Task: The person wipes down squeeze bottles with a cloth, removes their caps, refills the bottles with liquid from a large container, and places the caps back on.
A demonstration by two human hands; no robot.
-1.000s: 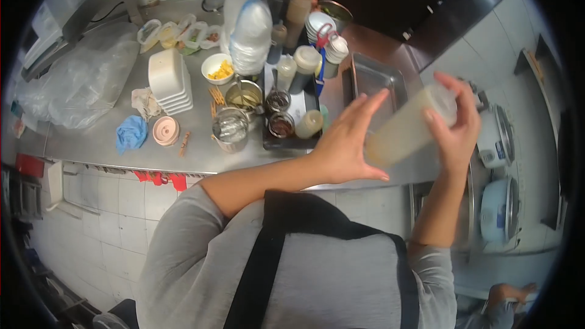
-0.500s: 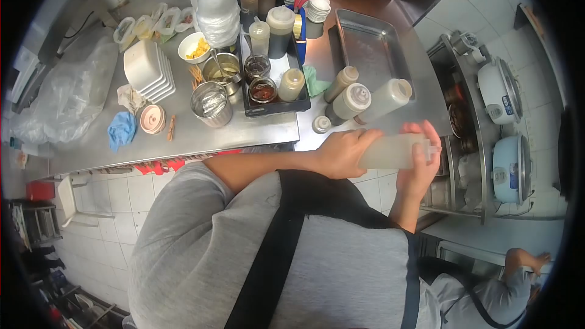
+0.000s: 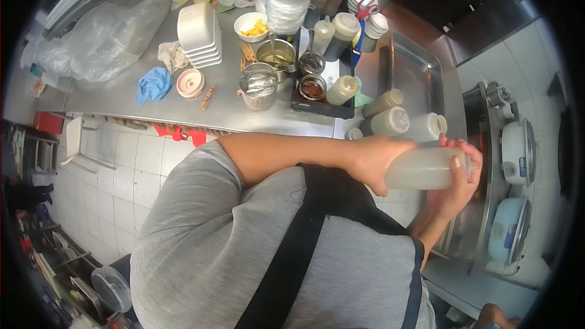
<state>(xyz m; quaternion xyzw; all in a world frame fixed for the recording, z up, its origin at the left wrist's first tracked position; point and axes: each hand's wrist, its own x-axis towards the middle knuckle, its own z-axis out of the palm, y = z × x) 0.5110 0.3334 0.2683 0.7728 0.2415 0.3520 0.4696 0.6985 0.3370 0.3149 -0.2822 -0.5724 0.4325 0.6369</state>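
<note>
A translucent squeeze bottle (image 3: 420, 169) of pale liquid lies sideways between my two hands, in front of my chest. My left hand (image 3: 378, 163) is closed around its base end. At the cap end, my right hand (image 3: 461, 173) wraps its fingers and thumb over the neck, hiding most of the cap. Just beyond the hands stand more squeeze bottles: a white-topped one (image 3: 390, 122), a clear one (image 3: 430, 126) and a brownish one (image 3: 384, 102). A small bottle top (image 3: 353, 134) shows beside my left hand.
A black tray (image 3: 320, 109) holds sauce jars and bottles. Left of it are a metal cup (image 3: 258, 88), stacked white containers (image 3: 198, 33), a blue cloth (image 3: 153, 84) and a pink round container (image 3: 191, 83). A metal pan (image 3: 420, 55) lies behind; rice cookers (image 3: 510, 228) stand right. Another person's arm (image 3: 496, 317) shows lower right.
My view has turned, so the counter things appear farther right. Both hands still hold the bottle, now more to the right and slightly lower in view. The other person is mostly out of view.
</note>
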